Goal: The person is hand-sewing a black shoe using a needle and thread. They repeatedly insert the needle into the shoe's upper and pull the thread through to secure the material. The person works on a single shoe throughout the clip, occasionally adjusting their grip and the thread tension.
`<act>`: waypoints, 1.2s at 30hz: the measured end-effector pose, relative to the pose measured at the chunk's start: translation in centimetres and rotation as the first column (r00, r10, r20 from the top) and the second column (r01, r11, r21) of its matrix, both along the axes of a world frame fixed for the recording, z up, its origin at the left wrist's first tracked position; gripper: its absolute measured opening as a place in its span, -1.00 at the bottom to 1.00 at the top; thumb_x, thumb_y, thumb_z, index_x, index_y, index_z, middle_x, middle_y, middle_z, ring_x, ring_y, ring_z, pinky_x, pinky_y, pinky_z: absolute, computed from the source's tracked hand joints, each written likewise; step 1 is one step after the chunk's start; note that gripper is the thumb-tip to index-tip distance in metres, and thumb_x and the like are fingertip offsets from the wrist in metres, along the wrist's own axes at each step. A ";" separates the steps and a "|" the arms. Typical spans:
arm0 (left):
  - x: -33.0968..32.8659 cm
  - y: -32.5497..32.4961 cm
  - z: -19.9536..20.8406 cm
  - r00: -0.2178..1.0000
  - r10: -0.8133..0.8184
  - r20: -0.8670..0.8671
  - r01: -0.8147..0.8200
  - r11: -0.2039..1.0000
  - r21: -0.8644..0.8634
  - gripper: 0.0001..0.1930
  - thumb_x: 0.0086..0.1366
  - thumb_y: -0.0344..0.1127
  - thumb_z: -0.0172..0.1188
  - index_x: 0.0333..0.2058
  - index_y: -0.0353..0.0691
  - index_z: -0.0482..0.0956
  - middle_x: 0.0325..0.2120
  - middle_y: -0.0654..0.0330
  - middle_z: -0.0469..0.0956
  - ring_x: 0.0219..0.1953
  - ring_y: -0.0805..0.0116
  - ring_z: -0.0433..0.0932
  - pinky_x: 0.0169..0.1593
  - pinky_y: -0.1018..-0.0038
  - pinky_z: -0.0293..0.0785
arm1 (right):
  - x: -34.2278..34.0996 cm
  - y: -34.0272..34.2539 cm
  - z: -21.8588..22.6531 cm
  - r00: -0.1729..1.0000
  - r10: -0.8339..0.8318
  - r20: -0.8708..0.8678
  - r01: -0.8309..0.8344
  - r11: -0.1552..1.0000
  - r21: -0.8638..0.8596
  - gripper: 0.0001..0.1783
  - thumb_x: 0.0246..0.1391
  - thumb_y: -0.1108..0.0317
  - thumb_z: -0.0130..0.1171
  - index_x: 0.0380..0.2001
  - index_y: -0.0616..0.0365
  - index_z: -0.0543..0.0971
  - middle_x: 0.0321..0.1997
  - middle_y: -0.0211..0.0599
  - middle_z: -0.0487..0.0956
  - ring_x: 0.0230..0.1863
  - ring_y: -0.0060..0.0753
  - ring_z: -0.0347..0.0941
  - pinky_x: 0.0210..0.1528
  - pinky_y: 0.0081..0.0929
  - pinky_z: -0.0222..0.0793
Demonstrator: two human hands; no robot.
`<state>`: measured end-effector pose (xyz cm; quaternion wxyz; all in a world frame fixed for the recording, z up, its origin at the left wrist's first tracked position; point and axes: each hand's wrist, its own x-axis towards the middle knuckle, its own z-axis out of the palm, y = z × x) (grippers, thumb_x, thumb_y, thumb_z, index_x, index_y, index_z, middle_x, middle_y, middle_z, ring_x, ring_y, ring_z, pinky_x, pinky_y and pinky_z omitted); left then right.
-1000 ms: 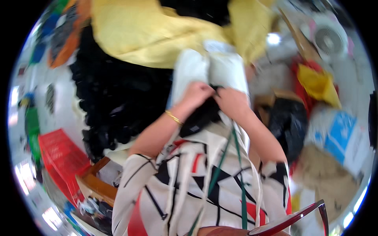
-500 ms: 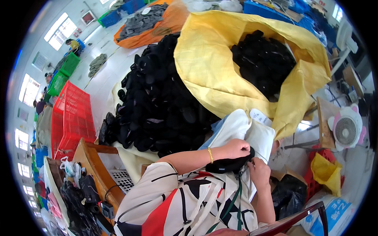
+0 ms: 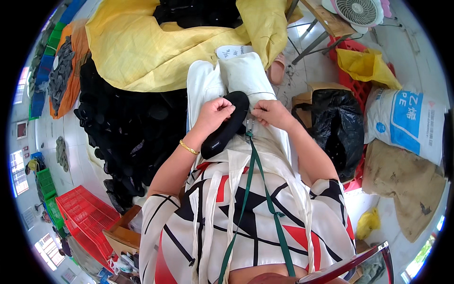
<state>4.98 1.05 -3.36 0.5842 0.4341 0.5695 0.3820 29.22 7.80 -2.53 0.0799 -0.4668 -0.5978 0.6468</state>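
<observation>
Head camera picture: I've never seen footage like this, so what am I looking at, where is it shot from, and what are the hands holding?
There is no machine here. A person wears a wide fisheye camera on the head, looking down, so the picture is round and straight edges bend near the rim. The forearms come up from the bottom edge, over a patterned top and pale trousers. The left hand grips a black padded piece resting on the lap. The right hand pinches at its edge; whatever it holds is too small to tell. On the floor to the left lies a pile of similar black pieces, beside a yellow sack. To the right are a black bag, a white printed sack and a fan.
</observation>
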 end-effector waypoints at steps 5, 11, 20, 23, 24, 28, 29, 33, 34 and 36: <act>-0.2 -0.8 1.4 0.990 0.082 -0.113 -0.083 0.997 -0.003 -0.85 0.33 -0.31 0.28 -0.29 -0.29 0.61 -0.45 0.31 0.59 -0.42 0.57 0.55 -0.35 0.61 0.51 | 4.8 1.0 -0.5 1.000 0.012 -0.028 -0.012 1.000 0.023 -0.79 0.22 0.30 0.22 -0.41 0.24 0.59 -0.58 -0.45 0.51 -0.58 -0.66 0.41 -0.52 -0.62 0.39; -0.4 -1.5 1.1 0.991 0.062 -0.118 -0.064 0.998 -0.012 -0.84 0.29 -0.31 0.28 -0.33 -0.31 0.61 -0.49 0.27 0.59 -0.47 0.55 0.56 -0.39 0.57 0.52 | 11.5 -0.4 -1.3 0.973 -0.230 -0.021 0.224 0.962 -0.157 -0.75 0.30 0.26 0.18 -0.43 0.16 0.55 -0.61 -0.53 0.48 -0.63 -0.68 0.38 -0.56 -0.67 0.31; -0.3 -1.2 0.2 0.978 0.010 -0.210 -0.017 0.999 -0.036 -0.88 0.23 -0.36 0.27 -0.40 -0.30 0.61 -0.56 0.32 0.55 -0.49 0.56 0.53 -0.42 0.58 0.45 | 20.2 -1.0 -9.0 0.196 -0.953 -0.233 0.651 0.304 -0.696 -0.82 0.30 0.24 0.19 -0.32 0.11 0.53 -0.52 -0.52 0.51 -0.57 -0.64 0.41 -0.53 -0.72 0.40; -0.4 -0.8 -0.7 0.929 -0.057 -0.367 0.071 0.997 0.025 -0.86 0.13 -0.36 0.28 -0.43 -0.34 0.62 -0.60 0.23 0.58 -0.52 0.47 0.52 -0.41 0.49 0.43 | 26.6 -1.1 -13.7 -0.165 -0.923 -0.348 0.571 0.199 -0.797 -0.88 0.22 0.48 0.18 -0.43 0.18 0.57 -0.53 -0.40 0.56 -0.59 -0.56 0.48 -0.59 -0.73 0.46; -1.0 -1.2 -1.0 0.897 -0.063 -0.437 0.086 0.996 0.033 -0.86 0.10 -0.35 0.28 -0.44 -0.34 0.63 -0.59 0.19 0.59 -0.53 0.44 0.52 -0.40 0.46 0.44 | 27.1 -0.6 -13.3 -0.222 -0.930 -0.293 0.567 0.122 -0.815 -0.84 0.20 0.52 0.17 -0.49 0.20 0.55 -0.58 -0.38 0.54 -0.60 -0.54 0.47 -0.58 -0.71 0.47; -0.5 -1.4 0.2 0.863 -0.095 -0.496 0.141 0.988 0.057 -0.80 0.12 -0.27 0.29 -0.46 -0.33 0.64 -0.60 0.08 0.59 -0.54 0.30 0.56 -0.39 0.36 0.46 | 32.9 -0.7 -12.7 -0.366 -0.864 -0.346 0.637 0.038 -0.770 -0.77 0.11 0.64 0.11 -0.60 0.16 0.45 -0.64 -0.40 0.43 -0.62 -0.53 0.39 -0.53 -0.67 0.43; -0.7 -1.9 -0.3 0.843 -0.062 -0.535 0.103 0.994 0.048 -0.76 0.13 -0.23 0.30 -0.47 -0.33 0.63 -0.61 0.06 0.58 -0.54 0.26 0.56 -0.39 0.34 0.46 | 33.0 -1.0 -11.0 -0.359 -0.850 -0.386 0.679 0.045 -0.732 -0.82 0.13 0.62 0.09 -0.54 0.16 0.46 -0.64 -0.39 0.43 -0.63 -0.50 0.39 -0.53 -0.64 0.45; 1.4 -1.1 -0.6 0.827 -0.126 -0.548 0.146 0.989 -0.007 -0.65 0.17 -0.09 0.31 -0.49 -0.33 0.60 -0.61 -0.01 0.56 -0.54 0.14 0.56 -0.39 0.24 0.44 | 37.9 -1.8 -9.9 -0.519 -0.709 -0.478 0.770 -0.143 -0.622 -0.90 0.21 0.50 0.09 -0.41 0.11 0.44 -0.63 -0.46 0.42 -0.63 -0.49 0.38 -0.55 -0.56 0.46; 1.5 -1.4 -0.2 0.829 -0.152 -0.538 0.157 0.987 -0.037 -0.62 0.18 -0.06 0.30 -0.50 -0.33 0.59 -0.60 -0.02 0.56 -0.54 0.11 0.55 -0.39 0.21 0.43 | 37.1 -1.2 -8.8 -0.524 -0.703 -0.480 0.782 -0.174 -0.599 -0.89 0.22 0.49 0.10 -0.40 0.10 0.43 -0.61 -0.48 0.42 -0.61 -0.50 0.38 -0.55 -0.56 0.45; 1.5 -1.8 -1.4 0.836 -0.138 -0.531 0.174 0.984 0.020 -0.64 0.18 -0.10 0.32 -0.45 -0.34 0.51 -0.60 0.00 0.53 -0.53 0.10 0.54 -0.41 0.20 0.41 | 32.8 -0.6 -7.2 -0.119 -0.731 -0.673 0.875 0.243 -0.418 -0.96 0.23 0.49 0.10 -0.34 0.12 0.47 -0.55 -0.47 0.44 -0.58 -0.52 0.39 -0.52 -0.57 0.46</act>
